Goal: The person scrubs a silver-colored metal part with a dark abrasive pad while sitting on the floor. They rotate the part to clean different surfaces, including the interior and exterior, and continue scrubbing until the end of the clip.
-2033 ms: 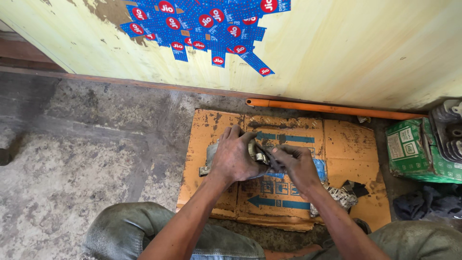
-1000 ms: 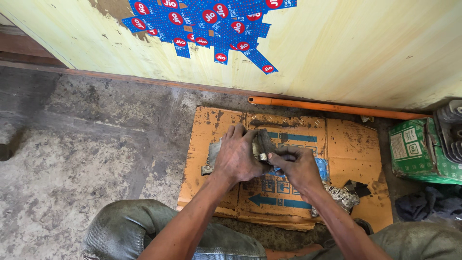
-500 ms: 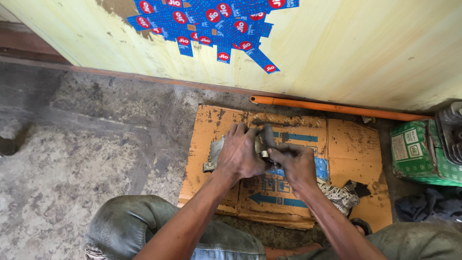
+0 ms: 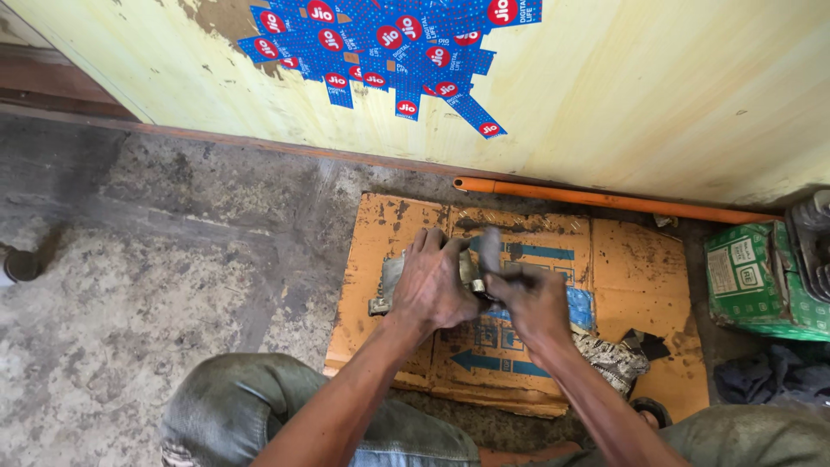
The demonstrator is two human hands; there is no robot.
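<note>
Head view: left hand (image 4: 435,285) clamped on grimy metal part (image 4: 391,284) atop cardboard (image 4: 631,259); right hand (image 4: 534,303) closed around blurred tool (image 4: 491,251). Slip risk from greasy grip.

1. Informal repair workshop, floor-level work spot.
2. Stained, cracked concrete floor (image 4: 147,285), dark oily patches.
3. Flattened cardboard sheet (image 4: 622,259) serves as work mat, smeared with grease.
4. Grimy metal part (image 4: 389,281) and dirty rag (image 4: 609,359) on it.
5. Green carton (image 4: 752,281), finned engine part (image 4: 813,242) at right.
6. Orange pipe (image 4: 605,201) along peeling yellow wall (image 4: 692,95).
</note>
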